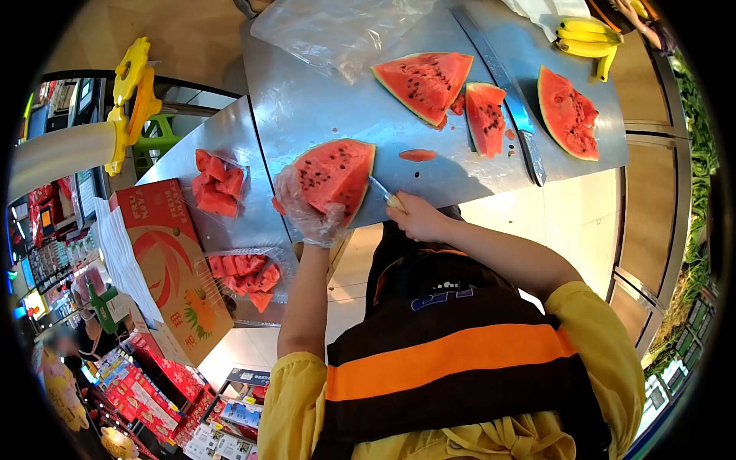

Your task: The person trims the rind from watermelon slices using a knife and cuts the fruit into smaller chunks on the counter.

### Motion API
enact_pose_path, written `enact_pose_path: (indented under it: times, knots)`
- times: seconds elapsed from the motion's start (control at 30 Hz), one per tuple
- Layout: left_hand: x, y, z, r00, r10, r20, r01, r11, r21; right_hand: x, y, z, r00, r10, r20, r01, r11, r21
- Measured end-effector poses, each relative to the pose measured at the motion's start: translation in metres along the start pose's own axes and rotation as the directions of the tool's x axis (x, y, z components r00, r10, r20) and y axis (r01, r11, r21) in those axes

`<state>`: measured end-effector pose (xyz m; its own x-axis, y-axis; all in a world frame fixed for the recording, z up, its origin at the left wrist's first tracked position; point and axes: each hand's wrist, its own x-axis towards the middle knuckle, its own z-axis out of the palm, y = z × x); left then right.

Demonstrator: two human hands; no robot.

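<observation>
My left hand (308, 211), in a clear plastic glove, grips the near left side of a large watermelon wedge (337, 172) at the steel table's near edge. My bare right hand (420, 218) is closed around the light handle of a small knife (379, 186). Its blade reaches the rind on the wedge's right side; whether it cuts in, I cannot tell. A flat scrap of melon (418, 155) lies just beyond the knife. Farther back rest a big watermelon wedge (425, 80), a narrower slice (484, 119) and another wedge (567, 115) with a ragged face.
A long knife (529, 146) lies between the slices, its handle toward me. Cut melon chunks sit in a clear tray (218, 184) and another clear tray (249, 276) at left, beside a red carton (165, 261). Plastic film (337, 34) and bananas (586, 38) are at the back.
</observation>
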<state>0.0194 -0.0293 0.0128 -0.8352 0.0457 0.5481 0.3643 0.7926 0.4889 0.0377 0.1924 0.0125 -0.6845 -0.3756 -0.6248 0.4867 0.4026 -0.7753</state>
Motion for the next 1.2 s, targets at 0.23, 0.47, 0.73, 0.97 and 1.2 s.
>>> enact_pose_path:
  times: [0.23, 0.47, 0.73, 0.97, 1.2]
  knots:
    - [0.001, 0.005, 0.003, 0.999, 0.003, -0.051, -0.003, 1.0, 0.014, 0.006, -0.009, 0.013, 0.989, 0.07, 0.129, -0.079, 0.994, 0.073]
    - [-0.005, 0.015, 0.006, 0.999, -0.008, -0.042, 0.007, 1.0, -0.024, -0.005, -0.009, 0.031, 0.988, 0.133, 0.084, -0.141, 0.984, 0.106]
    - [-0.008, 0.025, 0.013, 0.994, -0.08, -0.07, 0.077, 0.996, -0.033, -0.041, -0.009, 0.019, 0.944, 0.227, 0.24, -0.275, 0.942, 0.191]
    - [-0.012, 0.023, 0.016, 0.99, -0.117, -0.081, 0.119, 0.993, 0.024, -0.05, -0.023, 0.018, 0.933, 0.234, 0.274, -0.31, 0.907, 0.283]
    - [-0.005, 0.013, 0.008, 0.971, -0.234, -0.041, 0.231, 0.971, -0.06, -0.059, -0.016, -0.003, 0.922, 0.108, 0.372, -0.233, 0.922, 0.31]
